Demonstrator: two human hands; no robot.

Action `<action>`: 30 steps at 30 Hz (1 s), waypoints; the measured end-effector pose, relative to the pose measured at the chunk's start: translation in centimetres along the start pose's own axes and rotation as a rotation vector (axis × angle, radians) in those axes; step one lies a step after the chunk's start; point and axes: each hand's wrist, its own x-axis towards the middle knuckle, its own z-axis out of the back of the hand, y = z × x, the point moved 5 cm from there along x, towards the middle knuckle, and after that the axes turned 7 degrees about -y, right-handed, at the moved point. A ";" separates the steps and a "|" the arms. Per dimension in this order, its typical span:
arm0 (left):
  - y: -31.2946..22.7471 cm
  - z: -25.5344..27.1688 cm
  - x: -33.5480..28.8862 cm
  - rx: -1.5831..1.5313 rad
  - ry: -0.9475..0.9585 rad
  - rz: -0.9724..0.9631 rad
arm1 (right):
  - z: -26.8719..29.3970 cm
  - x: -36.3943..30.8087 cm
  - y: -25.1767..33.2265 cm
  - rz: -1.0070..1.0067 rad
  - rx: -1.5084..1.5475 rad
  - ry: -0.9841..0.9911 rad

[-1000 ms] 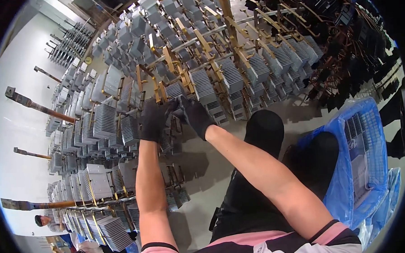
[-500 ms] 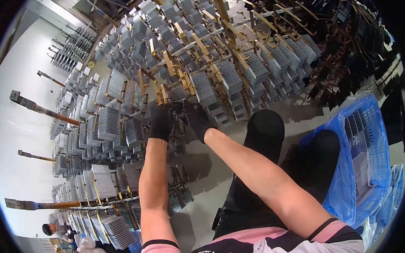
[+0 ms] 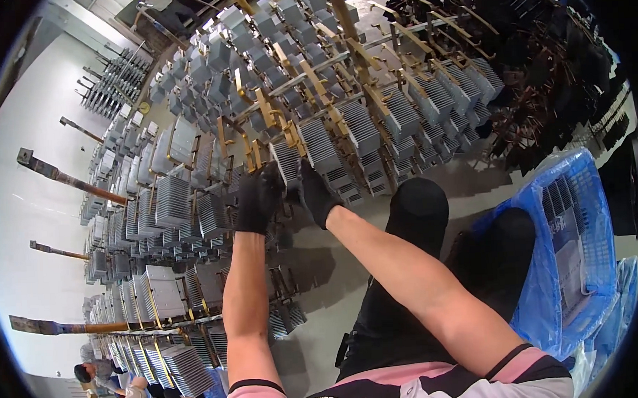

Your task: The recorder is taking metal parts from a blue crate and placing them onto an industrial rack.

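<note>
A grey finned heat sink [image 3: 286, 158] hangs from the rack among others like it, between my two black-gloved hands. My left hand [image 3: 259, 201] is at its lower left side, the fingers bent inward against it. Along its lower right edge lies my right hand [image 3: 316, 192], closed in with the fingers pointing up. The gloves hide the heat sink's lower part and most of the fingertips. Just above it are brass-coloured hooks [image 3: 279, 122]. Another finned heat sink [image 3: 319, 143] hangs close to my right fingertips.
Racks of hanging heat sinks [image 3: 173, 198] stand to the left and ahead, with bars [image 3: 69, 174] jutting out. By my right knee is a blue crate [image 3: 597, 237] lined with blue plastic, holding finned parts. Dark hanging parts [image 3: 534, 83] fill the far right. People [image 3: 92, 372] are at lower left.
My hands have moved slightly apart and down, so the heat sink's fins now show between them. The people at the lower left have shifted, and a person shows at the top.
</note>
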 end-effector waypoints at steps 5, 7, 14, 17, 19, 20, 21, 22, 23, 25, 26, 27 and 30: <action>1.1 2.8 -3.0 0.763 -0.182 -0.649 | -2.7 -5.5 3.9 0.549 -0.557 0.183; 2.1 2.9 -2.1 0.991 -0.057 -0.934 | -3.2 -5.5 3.3 0.565 -0.429 -0.105; 5.4 2.1 -1.8 0.668 -0.110 -0.482 | -1.9 -7.2 3.5 0.452 -0.499 -0.169; 7.4 1.7 -5.5 0.807 -0.182 -0.489 | -0.9 -10.7 2.8 0.183 -0.552 -0.034; 2.2 -2.4 -8.7 0.354 -0.295 -0.381 | 1.9 -13.0 4.1 0.317 -0.558 0.021; 1.0 -3.4 -9.5 0.347 -0.285 -0.395 | 3.2 -13.4 4.1 0.327 -0.557 0.005; 0.3 -4.3 -10.1 0.215 -0.255 -0.368 | 3.8 -14.5 5.6 0.754 -0.726 0.067; 0.1 -4.9 -10.5 0.086 -0.224 -0.335 | 4.1 -16.2 6.7 1.181 -0.889 0.136; 0.1 -5.6 -10.8 -0.045 -0.189 -0.302 | 4.5 -18.4 7.0 1.610 -1.046 0.209; 0.1 -6.7 -11.2 -0.306 -0.123 -0.228 | 6.6 -20.0 9.9 1.354 -1.055 0.195; 0.1 -7.5 -11.3 -0.437 -0.088 -0.189 | 7.3 -21.3 12.7 1.097 -1.038 0.189; 0.0 -8.4 -11.4 -0.568 -0.051 -0.150 | 7.8 -22.4 15.0 0.845 -1.009 0.177; -2.8 -13.3 -10.7 -0.699 -0.054 -0.211 | 9.0 -27.1 21.7 0.737 -1.319 0.062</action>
